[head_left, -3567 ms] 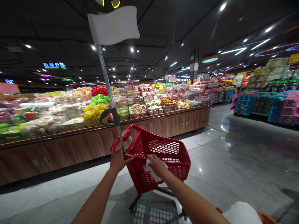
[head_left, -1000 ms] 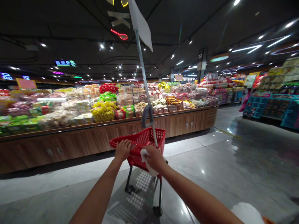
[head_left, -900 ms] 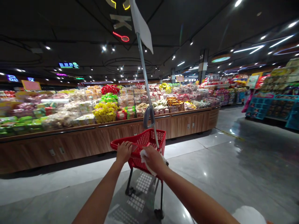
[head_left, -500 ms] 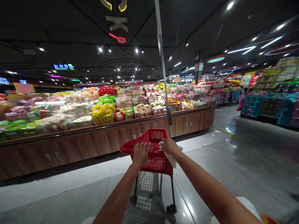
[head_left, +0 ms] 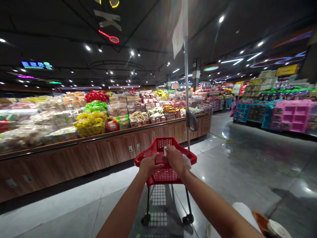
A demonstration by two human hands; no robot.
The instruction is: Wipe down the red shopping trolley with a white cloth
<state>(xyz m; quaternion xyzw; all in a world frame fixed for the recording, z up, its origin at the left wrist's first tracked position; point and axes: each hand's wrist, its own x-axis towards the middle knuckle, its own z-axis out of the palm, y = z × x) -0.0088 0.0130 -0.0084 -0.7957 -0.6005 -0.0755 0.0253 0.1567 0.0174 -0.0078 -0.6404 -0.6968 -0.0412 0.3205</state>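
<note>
Red plastic shopping basket (head_left: 165, 175) just ahead on a thin wheeled metal frame (head_left: 188, 202): light, stiff, easily steered by its near rim, with the left hand (head_left: 149, 166) resting there, fingers curled over the edge. Right hand (head_left: 175, 161) on the same rim, fingers pressed together around a crumpled white tissue (head_left: 187, 162), soft and limp, best gathered rather than pulled.

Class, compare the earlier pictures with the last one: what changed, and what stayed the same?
The red shopping cart has tipped upright, its pole now nearly vertical, its flag turned edge-on. The left hand and right hand, with its white tissue, stay on the rim. The food counter stays left.
</note>
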